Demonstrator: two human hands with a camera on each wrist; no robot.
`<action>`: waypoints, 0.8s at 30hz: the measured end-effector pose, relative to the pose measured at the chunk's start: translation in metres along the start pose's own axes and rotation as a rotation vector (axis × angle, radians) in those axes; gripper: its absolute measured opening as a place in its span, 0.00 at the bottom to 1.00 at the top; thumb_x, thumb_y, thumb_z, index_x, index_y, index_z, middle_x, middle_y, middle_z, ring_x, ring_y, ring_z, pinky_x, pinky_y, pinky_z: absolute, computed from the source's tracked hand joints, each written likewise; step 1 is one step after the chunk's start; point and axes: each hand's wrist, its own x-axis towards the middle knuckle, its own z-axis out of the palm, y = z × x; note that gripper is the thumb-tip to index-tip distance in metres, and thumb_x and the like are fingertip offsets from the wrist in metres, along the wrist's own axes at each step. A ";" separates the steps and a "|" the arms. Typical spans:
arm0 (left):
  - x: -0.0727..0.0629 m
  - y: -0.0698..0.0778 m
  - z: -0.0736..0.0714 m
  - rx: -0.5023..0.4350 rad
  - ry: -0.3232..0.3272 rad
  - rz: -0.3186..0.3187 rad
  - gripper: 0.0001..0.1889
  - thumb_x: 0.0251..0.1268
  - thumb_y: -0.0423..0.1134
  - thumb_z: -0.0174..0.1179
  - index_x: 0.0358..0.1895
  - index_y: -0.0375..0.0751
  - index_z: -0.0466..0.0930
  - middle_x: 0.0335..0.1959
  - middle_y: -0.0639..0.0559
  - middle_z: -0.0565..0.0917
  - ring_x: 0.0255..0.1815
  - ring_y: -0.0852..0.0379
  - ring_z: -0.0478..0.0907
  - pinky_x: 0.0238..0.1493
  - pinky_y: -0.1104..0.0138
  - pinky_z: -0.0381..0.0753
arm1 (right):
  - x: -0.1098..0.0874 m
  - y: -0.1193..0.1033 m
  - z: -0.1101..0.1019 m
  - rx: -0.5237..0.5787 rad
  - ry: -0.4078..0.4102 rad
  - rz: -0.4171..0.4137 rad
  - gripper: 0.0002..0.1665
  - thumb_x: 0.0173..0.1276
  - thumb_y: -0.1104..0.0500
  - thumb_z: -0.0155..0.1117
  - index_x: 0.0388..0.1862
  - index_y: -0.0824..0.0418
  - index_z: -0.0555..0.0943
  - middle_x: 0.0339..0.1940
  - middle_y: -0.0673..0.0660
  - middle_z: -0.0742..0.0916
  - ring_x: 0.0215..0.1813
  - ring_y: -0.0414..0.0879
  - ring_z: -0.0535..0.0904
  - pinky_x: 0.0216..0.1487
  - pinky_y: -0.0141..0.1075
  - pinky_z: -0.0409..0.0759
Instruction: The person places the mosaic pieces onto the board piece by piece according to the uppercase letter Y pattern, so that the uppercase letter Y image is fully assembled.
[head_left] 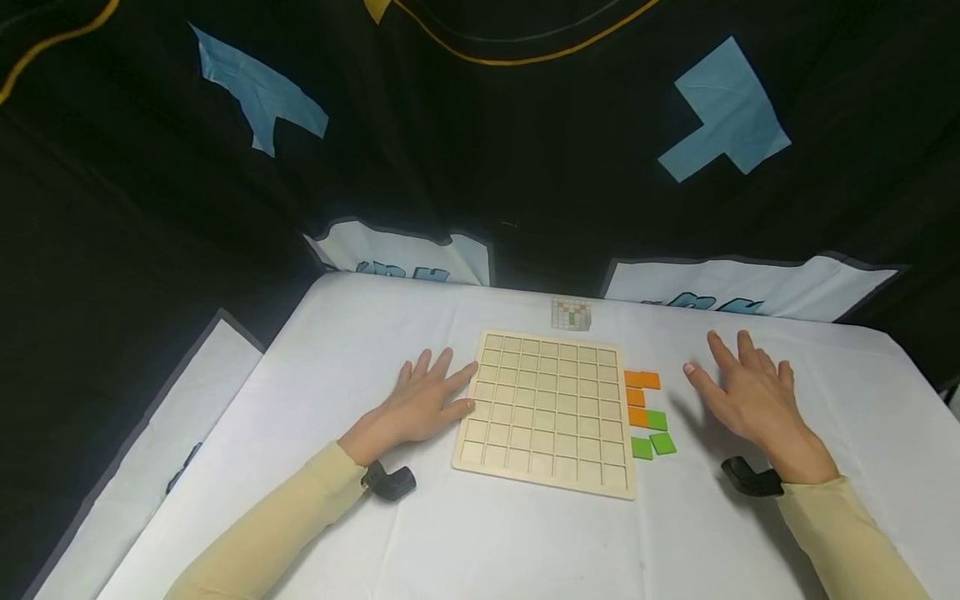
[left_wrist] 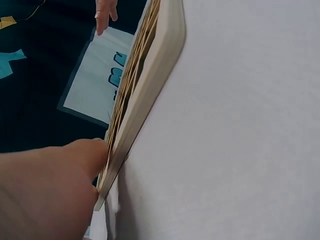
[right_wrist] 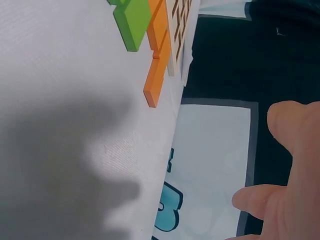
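Note:
A pale wooden board with a grid of square recesses lies flat on the white table. My left hand is spread at its left side, with thumb and index fingertips at the rim. In the left wrist view, the thumb meets the board's edge. To the right of the board lie several orange tiles and green tiles. My right hand hovers over the table beyond them, fingers extended and holding nothing, its shadow below. The right wrist view shows an orange tile and a green tile.
A small card printed with a grid and coloured squares lies behind the board. Black cloth with blue patches hangs behind the table. White printed sheets show along the table's far edge. Each wrist wears a black camera.

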 end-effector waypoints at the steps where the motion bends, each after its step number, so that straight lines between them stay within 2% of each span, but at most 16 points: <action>1: 0.000 0.000 0.000 0.004 -0.004 -0.004 0.34 0.78 0.59 0.47 0.82 0.55 0.56 0.84 0.33 0.46 0.83 0.25 0.36 0.78 0.29 0.38 | -0.001 0.000 0.000 0.002 -0.001 -0.003 0.50 0.78 0.31 0.42 0.79 0.71 0.57 0.75 0.87 0.55 0.71 0.87 0.55 0.69 0.80 0.46; 24: 0.001 -0.002 0.000 0.027 -0.019 0.003 0.34 0.78 0.60 0.47 0.82 0.56 0.56 0.84 0.33 0.46 0.83 0.25 0.37 0.78 0.29 0.40 | -0.003 -0.004 -0.003 -0.005 -0.006 -0.004 0.49 0.79 0.33 0.43 0.79 0.71 0.57 0.76 0.87 0.55 0.71 0.87 0.56 0.69 0.81 0.46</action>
